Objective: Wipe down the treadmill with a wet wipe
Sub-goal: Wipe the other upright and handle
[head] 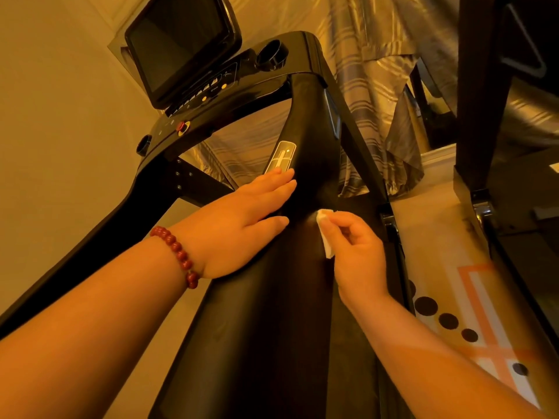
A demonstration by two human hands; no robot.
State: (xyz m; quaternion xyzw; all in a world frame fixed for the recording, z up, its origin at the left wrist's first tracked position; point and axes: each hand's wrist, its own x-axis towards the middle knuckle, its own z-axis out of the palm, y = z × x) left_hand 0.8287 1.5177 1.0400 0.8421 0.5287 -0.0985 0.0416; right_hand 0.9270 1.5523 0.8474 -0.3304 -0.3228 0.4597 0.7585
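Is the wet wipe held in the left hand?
No, the right hand pinches the wet wipe, while the left hand rests flat on the treadmill's black handrail.

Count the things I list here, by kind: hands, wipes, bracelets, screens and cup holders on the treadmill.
Hands: 2, left hand and right hand
Wipe: 1
Bracelet: 1
Screen: 1
Cup holders: 2
Total: 7
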